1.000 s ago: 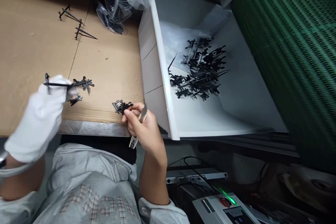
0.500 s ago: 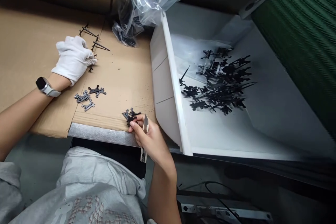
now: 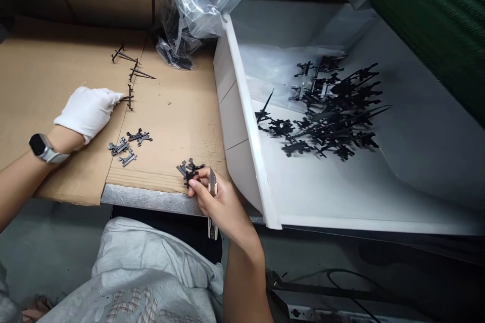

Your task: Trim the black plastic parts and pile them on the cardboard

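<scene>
My left hand [image 3: 89, 110], in a white glove, is closed with its fingertips on the stem of a black plastic part [image 3: 131, 97] on the cardboard. Two similar parts with thin pointed stems, one a stemmed part [image 3: 142, 73] and one a far part [image 3: 123, 54], lie just beyond it. My bare right hand [image 3: 217, 199] grips a utility knife [image 3: 212, 181], blade upward, and pinches a small black plastic clip [image 3: 190, 177] between thumb and forefinger. Touching or close by are loose black clips [image 3: 184, 167]. Several more clips [image 3: 119, 146] form a small group between my hands.
A white bin [image 3: 261, 171] stands to the right, with a heap of black stemmed parts [image 3: 333, 111] inside. Behind the work surface hangs a clear plastic bag [image 3: 200, 10]. Cardboard [image 3: 166, 136] covers the bench, whose metal edge [image 3: 151, 199] shows at the front.
My left hand has drawn back toward me and left, and the black part at its fingertips now shows more fully. My right hand keeps its hold on the knife and clip.
</scene>
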Demonstrator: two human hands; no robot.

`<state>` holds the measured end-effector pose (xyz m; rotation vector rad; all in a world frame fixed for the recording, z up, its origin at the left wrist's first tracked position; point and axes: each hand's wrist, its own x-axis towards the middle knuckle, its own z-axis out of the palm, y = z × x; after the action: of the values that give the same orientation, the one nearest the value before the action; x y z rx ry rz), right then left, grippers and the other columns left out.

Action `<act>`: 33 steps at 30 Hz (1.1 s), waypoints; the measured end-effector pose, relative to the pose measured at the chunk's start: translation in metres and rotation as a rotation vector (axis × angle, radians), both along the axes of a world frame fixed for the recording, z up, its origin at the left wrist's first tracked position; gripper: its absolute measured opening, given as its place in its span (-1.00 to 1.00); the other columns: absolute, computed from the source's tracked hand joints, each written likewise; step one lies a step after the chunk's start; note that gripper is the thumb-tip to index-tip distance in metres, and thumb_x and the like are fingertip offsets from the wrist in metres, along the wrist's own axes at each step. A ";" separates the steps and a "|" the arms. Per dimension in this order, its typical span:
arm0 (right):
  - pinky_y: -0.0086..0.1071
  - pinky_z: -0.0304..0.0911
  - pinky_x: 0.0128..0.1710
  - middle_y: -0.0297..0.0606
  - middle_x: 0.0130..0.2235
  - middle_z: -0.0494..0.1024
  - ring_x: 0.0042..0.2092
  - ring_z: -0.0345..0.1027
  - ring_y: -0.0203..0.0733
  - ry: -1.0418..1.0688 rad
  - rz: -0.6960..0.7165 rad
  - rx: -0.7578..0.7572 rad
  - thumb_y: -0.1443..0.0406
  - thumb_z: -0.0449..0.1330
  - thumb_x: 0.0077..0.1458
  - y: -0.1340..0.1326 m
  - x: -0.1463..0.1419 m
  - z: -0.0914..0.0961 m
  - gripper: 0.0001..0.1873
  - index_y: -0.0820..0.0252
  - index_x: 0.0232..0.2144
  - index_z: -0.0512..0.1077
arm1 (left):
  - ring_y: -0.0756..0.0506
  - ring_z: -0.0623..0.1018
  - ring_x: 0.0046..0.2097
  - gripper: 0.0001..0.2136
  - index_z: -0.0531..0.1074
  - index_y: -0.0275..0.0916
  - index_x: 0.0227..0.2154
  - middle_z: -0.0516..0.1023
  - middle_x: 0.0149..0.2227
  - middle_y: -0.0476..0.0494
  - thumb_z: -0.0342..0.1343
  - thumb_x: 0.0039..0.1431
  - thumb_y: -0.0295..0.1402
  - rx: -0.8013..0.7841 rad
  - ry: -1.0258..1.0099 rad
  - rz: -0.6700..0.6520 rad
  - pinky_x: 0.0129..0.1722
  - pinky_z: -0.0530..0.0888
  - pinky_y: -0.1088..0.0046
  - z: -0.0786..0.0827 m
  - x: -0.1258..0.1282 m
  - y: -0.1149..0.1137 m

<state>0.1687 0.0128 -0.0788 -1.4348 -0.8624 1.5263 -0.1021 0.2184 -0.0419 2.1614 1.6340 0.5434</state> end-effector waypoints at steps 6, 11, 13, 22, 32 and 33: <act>-0.45 -0.10 -0.61 -0.41 -0.50 0.56 -0.60 0.01 -0.39 0.018 0.001 0.044 0.02 0.35 0.20 0.002 0.001 0.002 -0.68 0.07 -0.30 0.37 | -0.35 0.61 0.16 -0.47 0.44 -0.21 0.40 0.64 0.20 -0.29 0.15 0.43 -0.22 0.151 0.189 0.134 0.46 0.32 -0.23 0.035 0.004 -0.040; -0.39 0.05 -0.51 -0.39 -0.53 0.53 -0.53 0.21 -0.28 -0.010 0.058 0.091 0.09 0.34 0.22 0.003 -0.001 0.015 -0.75 0.08 -0.35 0.43 | -0.17 0.59 -0.38 -0.50 0.68 -0.21 -0.07 0.69 -0.37 -0.15 0.17 0.21 0.11 -0.159 -0.243 -0.125 -0.21 0.55 0.33 0.034 0.047 -0.097; -0.35 0.17 -0.41 -0.40 -0.53 0.52 -0.46 0.34 -0.22 -0.058 0.119 0.128 0.18 0.33 0.23 0.002 0.000 0.024 -0.83 0.08 -0.36 0.47 | -0.15 0.54 -0.47 -0.58 0.61 -0.14 -0.35 0.63 -0.47 -0.13 0.19 0.21 0.14 -0.434 -0.317 -0.325 -0.43 0.44 0.39 0.028 0.068 -0.114; -0.27 0.35 -0.31 -0.34 -0.29 0.57 -0.35 0.42 -0.17 -0.154 0.065 0.238 -0.07 0.35 0.35 -0.014 0.000 0.037 -0.56 0.05 0.07 0.51 | 0.00 0.30 -0.60 -0.48 0.31 -0.11 -0.60 0.33 -0.67 0.06 0.19 0.31 0.13 -0.859 -0.633 -0.252 -0.54 0.36 0.48 0.011 0.081 -0.137; -0.08 0.57 0.17 -0.18 0.19 0.67 0.10 0.62 -0.03 -0.493 0.123 0.635 0.32 0.11 0.59 -0.044 -0.021 0.037 -0.32 -0.33 0.57 0.10 | 0.03 0.45 -0.42 -0.54 0.42 -0.10 -0.43 0.45 -0.42 0.04 0.59 -0.15 -0.04 -0.907 -1.404 0.367 -0.43 0.56 0.60 0.008 0.113 -0.187; -0.09 0.59 0.14 -0.19 0.18 0.67 0.08 0.64 -0.03 -0.514 0.122 0.663 0.36 0.12 0.57 -0.046 -0.021 0.037 -0.26 -0.36 0.58 0.05 | 0.05 0.36 -0.47 -0.50 0.37 -0.11 -0.48 0.37 -0.48 0.06 0.57 -0.10 0.04 -0.917 -1.401 0.312 -0.50 0.49 0.61 0.014 0.115 -0.187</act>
<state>0.1477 -0.0335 -0.0416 -1.2813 -1.6086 0.8091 0.0124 0.0312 -0.0280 0.4999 0.9777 0.8534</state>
